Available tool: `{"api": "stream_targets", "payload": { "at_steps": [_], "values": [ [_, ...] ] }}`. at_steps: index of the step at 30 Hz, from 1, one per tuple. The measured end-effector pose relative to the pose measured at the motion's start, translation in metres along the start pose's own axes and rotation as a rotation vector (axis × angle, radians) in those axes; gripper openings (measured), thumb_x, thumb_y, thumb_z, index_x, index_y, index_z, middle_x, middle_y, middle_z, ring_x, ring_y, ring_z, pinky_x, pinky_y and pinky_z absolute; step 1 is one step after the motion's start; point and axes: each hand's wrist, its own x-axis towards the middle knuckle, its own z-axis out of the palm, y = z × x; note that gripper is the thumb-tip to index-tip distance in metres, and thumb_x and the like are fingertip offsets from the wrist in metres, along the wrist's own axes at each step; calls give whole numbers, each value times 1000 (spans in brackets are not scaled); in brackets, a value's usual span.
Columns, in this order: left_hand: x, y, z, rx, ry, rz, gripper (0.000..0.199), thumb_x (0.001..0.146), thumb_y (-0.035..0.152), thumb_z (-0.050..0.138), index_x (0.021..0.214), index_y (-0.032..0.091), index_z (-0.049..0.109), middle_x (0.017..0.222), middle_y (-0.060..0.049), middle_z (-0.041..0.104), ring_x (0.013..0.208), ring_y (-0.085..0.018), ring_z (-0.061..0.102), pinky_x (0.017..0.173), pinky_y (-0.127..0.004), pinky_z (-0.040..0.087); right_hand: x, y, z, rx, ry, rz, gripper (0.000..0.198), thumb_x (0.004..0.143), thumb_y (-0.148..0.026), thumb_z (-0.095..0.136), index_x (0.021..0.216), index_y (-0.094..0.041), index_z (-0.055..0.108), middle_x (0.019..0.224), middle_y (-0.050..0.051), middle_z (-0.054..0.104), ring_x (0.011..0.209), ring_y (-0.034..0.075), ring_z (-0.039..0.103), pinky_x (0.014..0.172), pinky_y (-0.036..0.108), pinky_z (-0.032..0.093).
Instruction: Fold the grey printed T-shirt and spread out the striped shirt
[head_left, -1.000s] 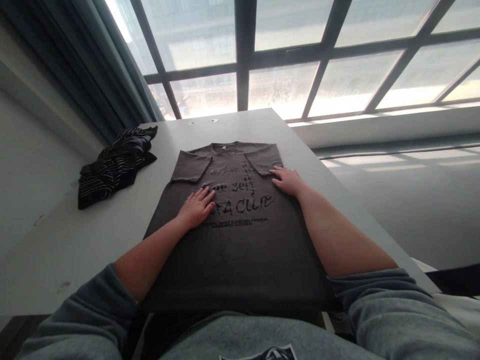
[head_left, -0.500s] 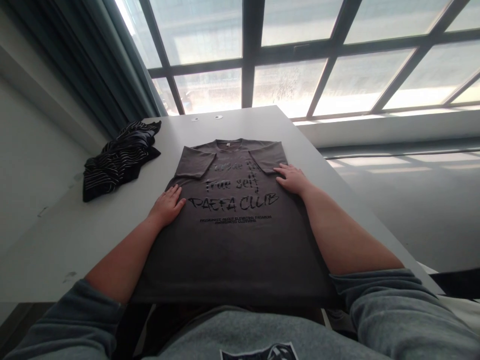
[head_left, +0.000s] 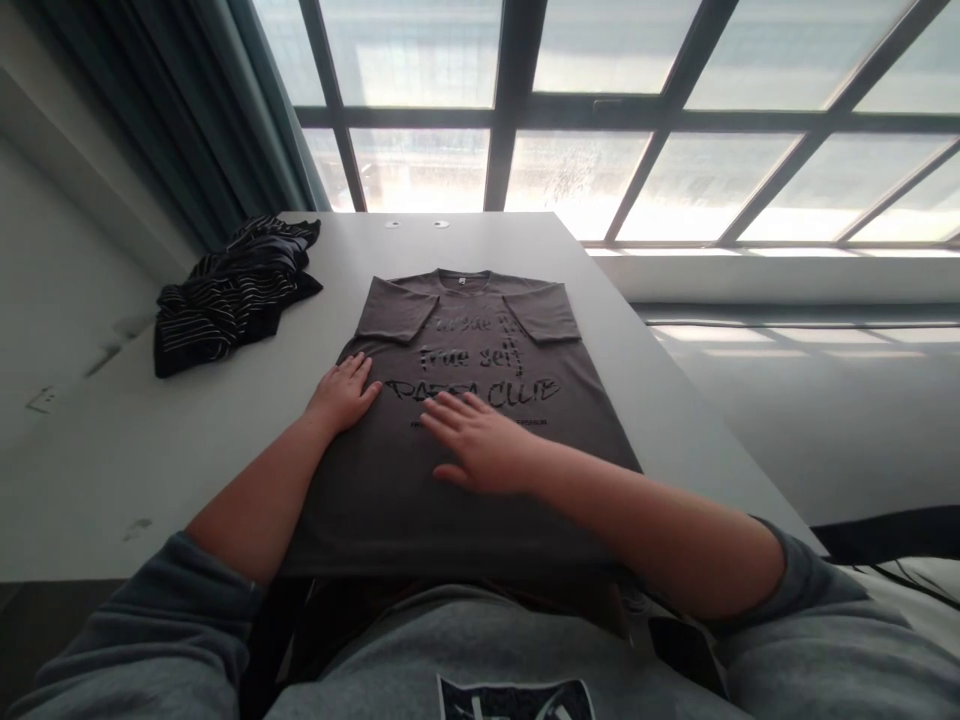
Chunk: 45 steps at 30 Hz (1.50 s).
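A dark grey T-shirt (head_left: 450,520) with black lettering lies spread out front side up, its neckline towards the window and both sleeves folded inwards over the chest. My left hand (head_left: 343,393) rests flat on the shirt's left edge, just below the sleeve, fingers stretched out. Over the middle of the shirt is my right hand (head_left: 484,440), open with fingers extended to the left; it covers part of the printed words. Whether its palm presses on the cloth I cannot tell. Neither hand grips anything.
The shirt lies on a white table (head_left: 667,420). A crumpled heap of black striped cloth (head_left: 232,295) sits at the table's left side. Beyond the far edge stands a large window (head_left: 577,180), with a dark curtain (head_left: 172,110) on the left.
My right hand has moved from the shirt's right sleeve inwards and nearer to me, onto the middle of the print. My left hand stays at the left edge. The view has shifted slightly.
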Motion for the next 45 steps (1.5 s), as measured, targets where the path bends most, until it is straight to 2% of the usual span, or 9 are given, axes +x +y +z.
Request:
{"api": "stream_targets", "payload": {
  "at_steps": [4, 8, 11, 18, 28, 33, 37, 42, 45],
  "values": [
    [-1, 0, 0, -3, 5, -7, 74, 103, 52, 30, 166, 13, 36, 173, -9, 26, 162, -27, 27, 134, -46, 24, -2, -65, 27, 17, 6, -90, 82, 101, -64, 49, 170, -26, 26, 172, 2, 10, 166, 25, 12, 140, 54, 15],
    [-2, 2, -3, -15, -37, -31, 75, 104, 54, 26, 168, 15, 30, 175, -8, 21, 163, -26, 23, 134, -53, 22, -7, -71, 44, -52, -10, 15, 86, 104, -64, 43, 171, -14, 22, 172, 8, 5, 167, 28, 8, 139, 56, 15],
    [-3, 4, -7, -26, -66, -49, 76, 104, 56, 25, 169, 17, 28, 176, -6, 18, 164, -25, 20, 134, -54, 21, -17, -58, 52, -76, -35, 130, 88, 105, -66, 37, 171, -10, 20, 173, 10, 4, 167, 28, 6, 139, 54, 13],
    [-4, 3, -9, -42, -69, -40, 77, 103, 57, 23, 169, 17, 27, 176, -6, 17, 165, -25, 19, 134, -53, 20, -51, -18, 57, -103, -28, 341, 84, 106, -69, 29, 172, -18, 17, 173, 5, 4, 167, 24, 9, 140, 49, 13],
    [-5, -1, -9, -82, -68, -20, 78, 103, 58, 25, 169, 16, 28, 176, -6, 16, 165, -26, 19, 134, -54, 20, -99, 82, 45, -176, 43, 751, 76, 107, -60, 23, 172, -20, 20, 174, 1, 6, 167, 22, 11, 140, 44, 16],
    [-5, -3, -9, -88, -81, -13, 78, 102, 59, 25, 169, 18, 27, 176, -6, 15, 165, -25, 18, 134, -52, 19, -115, 114, 39, -207, 50, 917, 78, 107, -57, 23, 172, -14, 20, 175, 5, 7, 166, 23, 13, 140, 41, 18],
    [-4, -5, -9, -91, -83, -11, 78, 102, 59, 27, 169, 19, 28, 176, -6, 16, 165, -25, 18, 134, -52, 19, -96, 116, 29, -246, 44, 1021, 81, 106, -59, 26, 170, -10, 25, 174, 11, 11, 165, 28, 16, 138, 48, 18],
    [-1, -8, -10, -95, -95, 6, 78, 102, 59, 29, 169, 19, 28, 176, -5, 17, 165, -24, 18, 135, -51, 18, -38, 102, 28, -224, 87, 768, 86, 105, -66, 26, 171, -11, 23, 175, 8, 7, 167, 25, 8, 139, 42, 15],
    [0, -11, -11, -98, -96, 13, 78, 102, 58, 30, 169, 19, 29, 176, -6, 17, 164, -25, 20, 135, -51, 19, -10, 105, 31, -152, 41, 737, 87, 105, -68, 24, 171, -13, 21, 175, 8, 7, 167, 25, 9, 139, 43, 15]
  ]
}}
